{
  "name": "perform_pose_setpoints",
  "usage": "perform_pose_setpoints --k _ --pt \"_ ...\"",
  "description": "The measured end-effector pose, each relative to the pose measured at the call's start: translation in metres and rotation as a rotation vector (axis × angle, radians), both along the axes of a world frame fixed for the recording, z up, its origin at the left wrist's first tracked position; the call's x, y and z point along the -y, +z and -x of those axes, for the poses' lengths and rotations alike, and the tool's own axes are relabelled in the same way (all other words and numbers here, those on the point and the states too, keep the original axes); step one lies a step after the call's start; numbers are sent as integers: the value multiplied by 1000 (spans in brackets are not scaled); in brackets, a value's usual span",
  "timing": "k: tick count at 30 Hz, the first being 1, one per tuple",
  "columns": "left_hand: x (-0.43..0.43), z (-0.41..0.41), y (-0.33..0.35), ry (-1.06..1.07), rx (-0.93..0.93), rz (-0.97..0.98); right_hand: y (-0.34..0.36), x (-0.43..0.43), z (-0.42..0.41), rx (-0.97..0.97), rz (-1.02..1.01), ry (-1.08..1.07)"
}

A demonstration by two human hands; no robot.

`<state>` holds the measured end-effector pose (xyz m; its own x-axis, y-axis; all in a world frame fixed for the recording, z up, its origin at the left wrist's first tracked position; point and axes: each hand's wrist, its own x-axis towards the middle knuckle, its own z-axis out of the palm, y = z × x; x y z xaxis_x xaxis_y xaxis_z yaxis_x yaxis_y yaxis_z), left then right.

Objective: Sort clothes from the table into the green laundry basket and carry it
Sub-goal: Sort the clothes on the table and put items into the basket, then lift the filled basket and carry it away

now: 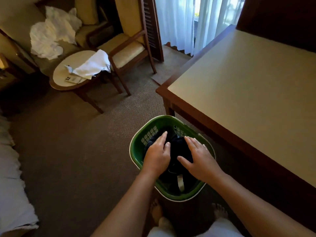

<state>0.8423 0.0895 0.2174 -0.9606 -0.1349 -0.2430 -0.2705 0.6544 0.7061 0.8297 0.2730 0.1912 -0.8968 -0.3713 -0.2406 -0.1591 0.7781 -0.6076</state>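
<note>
The green laundry basket (136, 147) stands on the carpet by the corner of the large table (248, 93). Dark clothes (179, 147) fill it, with a white tag showing near the front. My left hand (157, 156) lies flat on the dark clothes at the basket's left side, fingers a little apart. Spread flat, my right hand (200, 158) presses on the same pile at the right. Neither hand grips anything. The tabletop beside the basket shows no clothes.
A small round table (68, 79) with a white cloth (92, 65) and papers stands at the left rear. Behind it are a wooden armchair (128, 53) and a seat with crumpled white linen (51, 35). White bedding (10, 168) is at the left edge. My bare feet are below the basket.
</note>
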Motion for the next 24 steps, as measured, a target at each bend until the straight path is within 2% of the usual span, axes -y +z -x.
perform_pose_setpoints --k 7,16,22,24 --pt "62 15 -13 -199 44 42 -10 52 -30 108 42 -262" --pt "60 43 -44 -460 119 183 -32 57 -34 156 52 -475" --pt "84 80 -85 -528 180 266 -52 62 -36 233 -48 -710" --pt "97 95 -106 -556 201 312 -67 62 -39 321 -107 -799"
